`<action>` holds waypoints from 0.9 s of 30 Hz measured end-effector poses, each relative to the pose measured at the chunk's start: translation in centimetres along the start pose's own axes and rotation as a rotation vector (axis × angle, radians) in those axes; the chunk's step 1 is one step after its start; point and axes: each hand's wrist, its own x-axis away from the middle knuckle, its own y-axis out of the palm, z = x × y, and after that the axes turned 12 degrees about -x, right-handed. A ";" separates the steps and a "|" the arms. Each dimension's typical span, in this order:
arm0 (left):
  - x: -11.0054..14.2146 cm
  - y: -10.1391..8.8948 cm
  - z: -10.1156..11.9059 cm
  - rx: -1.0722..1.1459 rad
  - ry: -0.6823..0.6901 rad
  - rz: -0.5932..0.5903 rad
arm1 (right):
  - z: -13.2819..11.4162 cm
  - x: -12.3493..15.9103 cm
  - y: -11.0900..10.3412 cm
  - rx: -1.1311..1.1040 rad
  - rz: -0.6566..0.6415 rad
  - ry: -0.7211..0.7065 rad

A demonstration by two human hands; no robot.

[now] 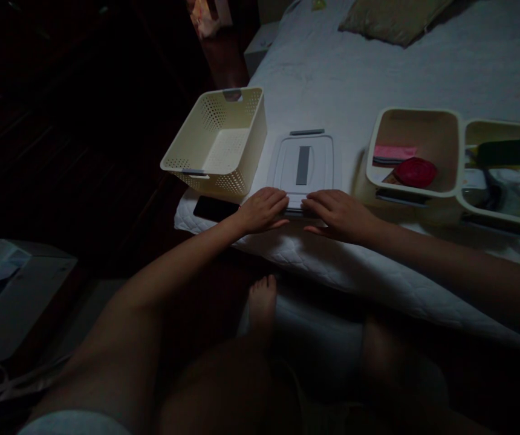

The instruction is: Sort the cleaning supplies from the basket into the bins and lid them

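Both of my hands lie on the near edge of a translucent plastic lid [287, 163] on the white bed, which has a grey strip down its middle. My left hand [262, 210] and my right hand [339, 214] have their fingers on the lid's dark near lip, and their thumbs rest lower down. I cannot tell whether they grip it. Left of my left hand sits a cream perforated plastic basket [228, 184]. A black phone [214, 208] lies by its near corner. Right of my right hand stands a cream tray [414, 112] holding a pink cloth [393, 153] and a red soft item [415, 172].
A second cream tray [505, 124] holds a black item [506, 153] and crumpled white things. The quilted mattress [332, 266] edge runs below my arms, above my bare legs and foot [262, 305]. A pillow [393, 21] lies far back. A grey-white machine [10, 290] stands at the left.
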 end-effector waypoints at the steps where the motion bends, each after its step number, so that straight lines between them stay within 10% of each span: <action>1: 0.1 0.4 0.2 -0.014 -0.018 0.009 | 0.2 0.1 0.5 0.021 0.005 0.009; 14: 1.0 3.3 -0.2 -0.201 0.094 0.306 | 1.1 1.0 1.9 0.187 0.143 -0.051; 27: 1.6 4.1 -0.4 -0.222 0.075 0.210 | 0.7 0.8 1.3 0.147 0.068 -0.019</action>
